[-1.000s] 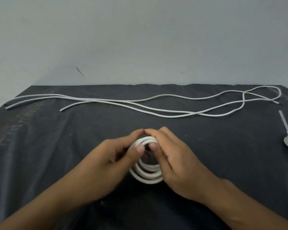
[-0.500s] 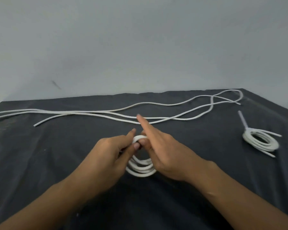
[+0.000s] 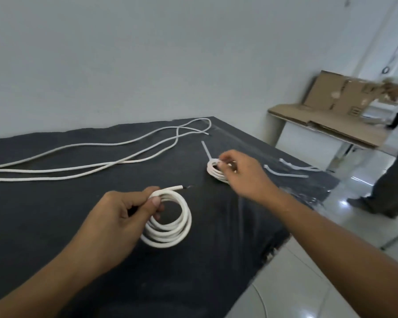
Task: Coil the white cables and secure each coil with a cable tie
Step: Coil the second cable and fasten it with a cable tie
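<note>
Coil (image 3: 182, 228) of white cable held at its upper left rim, pinched between thumb and curled fingers of the left hand (image 3: 122, 210); the loops hang right of and below the grip over the black-covered table (image 3: 55, 203), free end jutting past the thumb. Right hand (image 3: 241, 171) sits over a second coil (image 3: 213, 172) bound with a cable tie (image 3: 206, 150), fingers bent at its rim; whether they grip it cannot be determined. Uncoiled cables (image 3: 101, 166) lie far left.

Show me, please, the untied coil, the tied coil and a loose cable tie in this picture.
untied coil (image 3: 186, 218): head view, on the right arc of its loops.
tied coil (image 3: 211, 170): head view, on its exposed left arc.
loose cable tie (image 3: 285, 173): head view, midway along the nearer strap.
</note>
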`<state>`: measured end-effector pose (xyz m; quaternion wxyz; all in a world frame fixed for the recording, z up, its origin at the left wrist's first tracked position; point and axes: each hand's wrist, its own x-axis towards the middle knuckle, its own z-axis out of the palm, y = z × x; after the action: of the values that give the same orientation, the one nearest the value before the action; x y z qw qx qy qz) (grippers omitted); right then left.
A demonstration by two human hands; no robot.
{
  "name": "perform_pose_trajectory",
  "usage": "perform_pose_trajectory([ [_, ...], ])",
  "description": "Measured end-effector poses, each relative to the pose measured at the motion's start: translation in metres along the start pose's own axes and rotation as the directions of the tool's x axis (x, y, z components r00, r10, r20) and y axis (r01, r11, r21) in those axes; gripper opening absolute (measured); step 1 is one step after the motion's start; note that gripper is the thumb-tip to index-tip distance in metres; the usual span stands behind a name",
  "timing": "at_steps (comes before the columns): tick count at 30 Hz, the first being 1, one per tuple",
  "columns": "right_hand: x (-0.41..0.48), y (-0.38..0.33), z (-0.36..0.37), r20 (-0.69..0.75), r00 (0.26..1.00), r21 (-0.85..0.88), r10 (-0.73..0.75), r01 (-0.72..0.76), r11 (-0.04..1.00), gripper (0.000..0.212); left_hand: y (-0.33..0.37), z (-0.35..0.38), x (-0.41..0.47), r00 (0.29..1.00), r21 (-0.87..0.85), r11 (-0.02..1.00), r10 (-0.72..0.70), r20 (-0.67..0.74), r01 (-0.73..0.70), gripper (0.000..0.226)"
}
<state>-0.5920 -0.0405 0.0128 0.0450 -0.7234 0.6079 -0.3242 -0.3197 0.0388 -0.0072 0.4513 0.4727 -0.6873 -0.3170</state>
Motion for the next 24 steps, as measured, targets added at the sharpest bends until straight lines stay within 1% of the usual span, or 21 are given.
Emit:
perform_pose_trajectory([
  [2,0.003,0.049,-0.014,-0.029,0.989,-0.176,0.145,-0.148,0.973,0.024,0.007,0.016,0.005,0.999,-0.029,1.0,0.0,0.04,0.001,0.019],
  [4,0.005,0.091,-0.026,-0.029,0.96,-0.294,0.277,-0.273,0.916,0.026,0.015,0.028,0.009,0.997,-0.064,0.998,0.001,0.075,0.004,0.021],
  [7,0.009,0.131,-0.035,0.001,0.926,-0.375,0.378,-0.35,0.858,0.022,0.024,0.039,0.016,0.995,-0.1,0.995,-0.002,0.101,0.012,0.023],
  [9,0.013,0.142,-0.036,0.003,0.918,-0.401,0.395,-0.361,0.842,0.019,0.028,0.044,0.018,0.994,-0.121,0.993,-0.001,0.111,0.015,0.024],
  [11,0.017,0.147,-0.035,-0.013,0.919,-0.412,0.394,-0.364,0.836,0.021,0.03,0.045,0.019,0.994,-0.124,0.992,0.0,0.112,0.014,0.024],
  [14,0.02,0.143,-0.033,-0.004,0.928,-0.454,0.372,-0.333,0.826,0.019,0.028,0.041,0.019,0.995,-0.126,0.992,-0.005,0.103,0.018,0.023],
  [16,0.018,0.13,-0.033,-0.023,0.947,-0.488,0.32,-0.29,0.823,0.018,0.025,0.033,0.017,0.996,-0.126,0.992,-0.015,0.085,0.026,0.023],
  [17,0.017,0.122,-0.032,-0.053,0.963,-0.488,0.263,-0.255,0.835,0.018,0.023,0.028,0.015,0.997,-0.122,0.992,-0.021,0.075,0.03,0.023],
  [19,0.017,0.096,-0.03,-0.122,0.984,-0.407,0.133,-0.172,0.897,0.018,0.018,0.013,0.011,0.999,-0.105,0.994,-0.029,0.043,0.033,0.022],
  [21,0.017,0.06,-0.028,-0.194,0.98,-0.219,0.047,-0.09,0.972,0.017,0.01,-0.007,0.007,0.999,-0.084,0.996,-0.041,-0.005,0.04,0.02],
  [22,0.017,0.039,-0.027,-0.207,0.978,-0.09,0.031,-0.05,0.995,0.014,0.006,-0.018,0.004,0.998,-0.067,0.997,-0.049,-0.031,0.047,0.02],
  [23,0.016,0.015,-0.025,-0.189,0.982,0.094,0.023,-0.005,0.996,0.012,0.002,-0.029,0.001,0.997,-0.045,0.998,-0.057,-0.059,0.054,0.02],
  [24,0.013,-0.013,-0.023,-0.138,0.99,0.322,0.001,0.044,0.946,0.011,-0.002,-0.042,-0.003,0.994,-0.021,0.998,-0.064,-0.09,0.063,0.02],
])
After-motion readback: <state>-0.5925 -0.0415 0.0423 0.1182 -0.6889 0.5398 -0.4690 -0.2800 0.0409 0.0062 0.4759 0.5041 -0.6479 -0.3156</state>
